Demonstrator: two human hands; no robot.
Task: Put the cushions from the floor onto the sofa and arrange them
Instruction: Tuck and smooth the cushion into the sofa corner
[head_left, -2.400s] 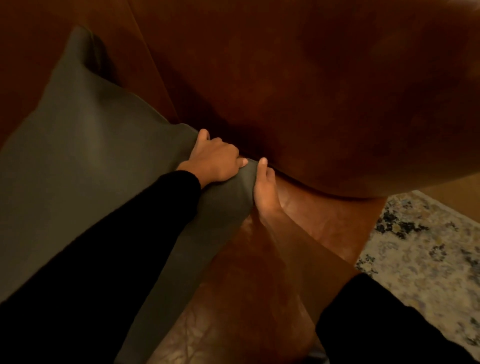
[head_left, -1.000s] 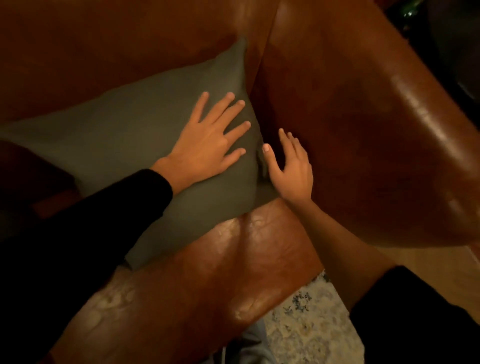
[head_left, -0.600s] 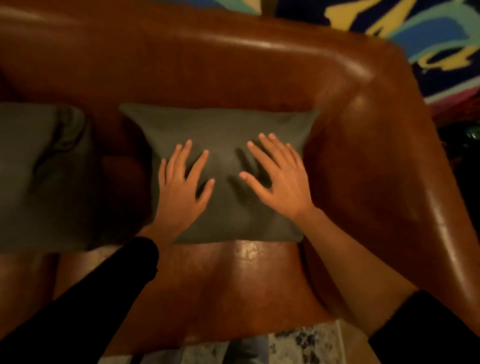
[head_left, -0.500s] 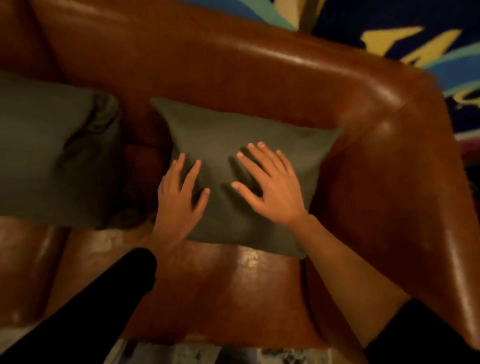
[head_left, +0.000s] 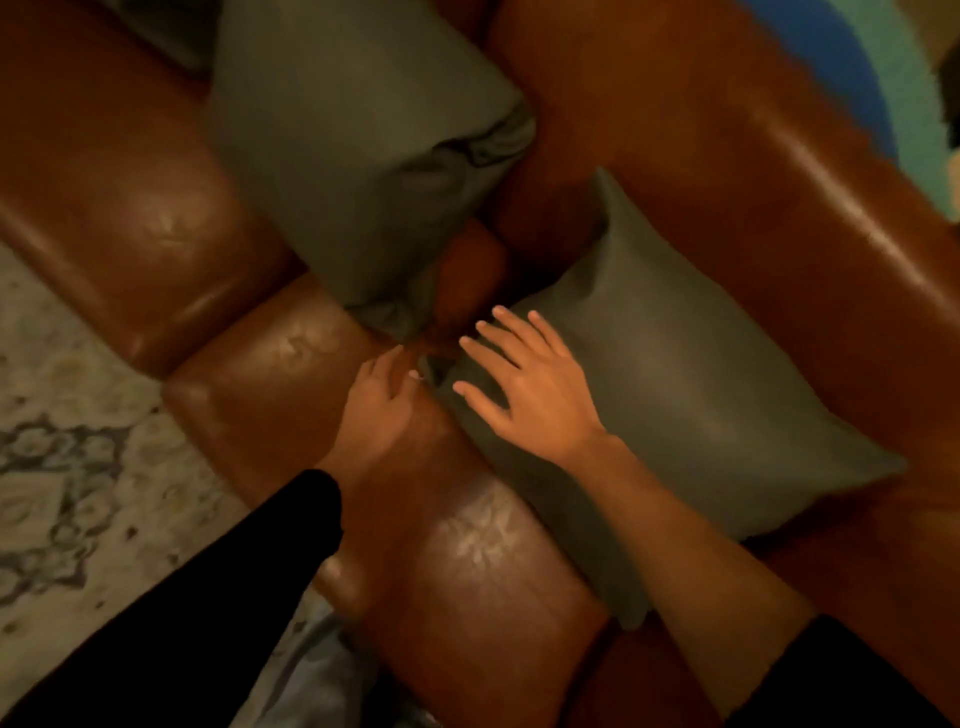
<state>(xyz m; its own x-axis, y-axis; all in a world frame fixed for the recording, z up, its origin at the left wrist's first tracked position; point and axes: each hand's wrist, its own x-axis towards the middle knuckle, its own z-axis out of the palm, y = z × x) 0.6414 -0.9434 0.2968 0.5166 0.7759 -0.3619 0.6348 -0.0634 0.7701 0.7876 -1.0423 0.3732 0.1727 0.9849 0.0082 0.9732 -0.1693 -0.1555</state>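
Note:
Two grey-green cushions lie on the brown leather sofa (head_left: 467, 597). The nearer cushion (head_left: 701, 395) leans against the backrest (head_left: 779, 171) on the right. My right hand (head_left: 530, 389) rests flat on its left end with the fingers spread. My left hand (head_left: 382, 410) lies on the seat beside that cushion's left corner, its fingertips touching the corner; I see no grip. The second cushion (head_left: 353, 145) sits farther along the sofa at the top, creased at its near corner, a small gap apart from the first.
A pale patterned rug (head_left: 67, 467) covers the floor at the left, in front of the sofa's seat edge. A seam divides two seat cushions (head_left: 156, 218). A colourful surface (head_left: 893, 78) shows behind the backrest at the top right.
The view has swung left, bringing the second cushion in fully. My left hand has slid off the nearer cushion to its left corner. My right hand has shifted toward that same end.

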